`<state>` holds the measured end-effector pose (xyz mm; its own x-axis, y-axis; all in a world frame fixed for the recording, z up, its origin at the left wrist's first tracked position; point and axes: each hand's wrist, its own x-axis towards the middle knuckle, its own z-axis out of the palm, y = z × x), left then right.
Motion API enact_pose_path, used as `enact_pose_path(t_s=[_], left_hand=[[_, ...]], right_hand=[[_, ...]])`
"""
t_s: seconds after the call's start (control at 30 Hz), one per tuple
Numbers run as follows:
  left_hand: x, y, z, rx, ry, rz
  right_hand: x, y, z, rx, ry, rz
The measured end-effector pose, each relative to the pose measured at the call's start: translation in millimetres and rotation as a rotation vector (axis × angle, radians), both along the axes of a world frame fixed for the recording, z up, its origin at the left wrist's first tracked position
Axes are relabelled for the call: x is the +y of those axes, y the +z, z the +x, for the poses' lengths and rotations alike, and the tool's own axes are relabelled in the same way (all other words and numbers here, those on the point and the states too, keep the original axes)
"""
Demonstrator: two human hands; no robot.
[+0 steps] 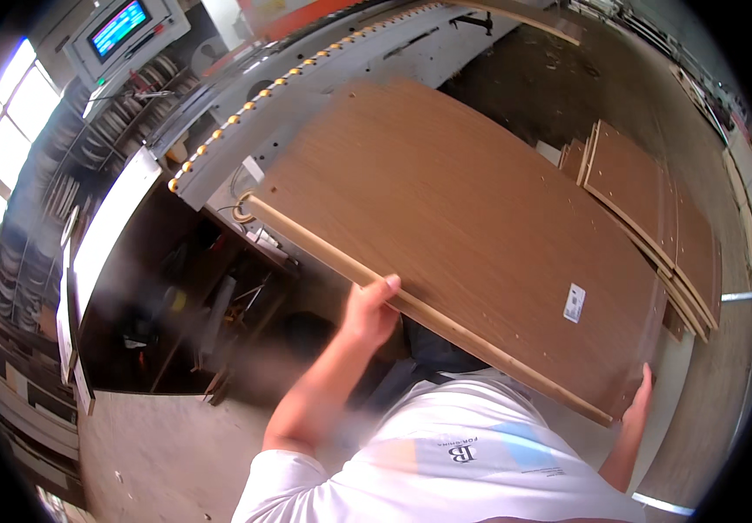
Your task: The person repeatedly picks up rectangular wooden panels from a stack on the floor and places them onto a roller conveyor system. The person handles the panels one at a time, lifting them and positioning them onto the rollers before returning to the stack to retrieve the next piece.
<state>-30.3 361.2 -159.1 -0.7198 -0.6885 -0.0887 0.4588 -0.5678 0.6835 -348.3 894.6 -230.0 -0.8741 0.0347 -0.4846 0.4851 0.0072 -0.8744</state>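
A large brown wood-grain panel [445, 218] stretches in front of me, its near long edge [480, 340] pale and close to my body. My left hand [371, 312] is closed round the middle of that edge, thumb on top and fingers hidden underneath. At the panel's near right corner, my right hand [637, 403] holds the short end, with most of its fingers out of sight. A small white label [575, 302] is stuck on the panel's top face. From the left end of the near edge a thin curled strip [241, 211] sticks out.
Beyond the panel's far left side runs a grey machine [341, 78] with a row of yellow rollers [248, 106] and a lit control screen [119, 30]. More brown panels [646, 200] are stacked at the right. A dark open cabinet [175, 305] with tools stands at the left, near racks of edging rolls [53, 166].
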Motion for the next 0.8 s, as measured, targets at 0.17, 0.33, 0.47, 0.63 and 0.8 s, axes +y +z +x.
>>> enact_pose_path(t_s=[0.17,0.33,0.47,0.63,0.8], left_hand=[[-78.4,47.4,15.0,0.024,0.289,-0.008],[-168.7,67.8,25.0,0.113,0.326,-0.074],[-215.6,58.6,34.0,0.112,0.383,-0.137],[-185.9,79.8,32.3,-0.123,0.472,-0.375],[-172.8,103.2,46.1,-0.360,0.632,-0.498]], right_hand=[[-109.2,28.9,-1.1,-0.004,0.066,-0.203],[-212.3,72.0,15.3,0.059,0.211,-0.426],[-278.9,114.0,48.9,0.084,0.306,-0.529],[-310.9,147.4,82.8,0.256,0.631,-0.533],[-339.9,150.7,95.2,0.421,0.912,-0.540]])
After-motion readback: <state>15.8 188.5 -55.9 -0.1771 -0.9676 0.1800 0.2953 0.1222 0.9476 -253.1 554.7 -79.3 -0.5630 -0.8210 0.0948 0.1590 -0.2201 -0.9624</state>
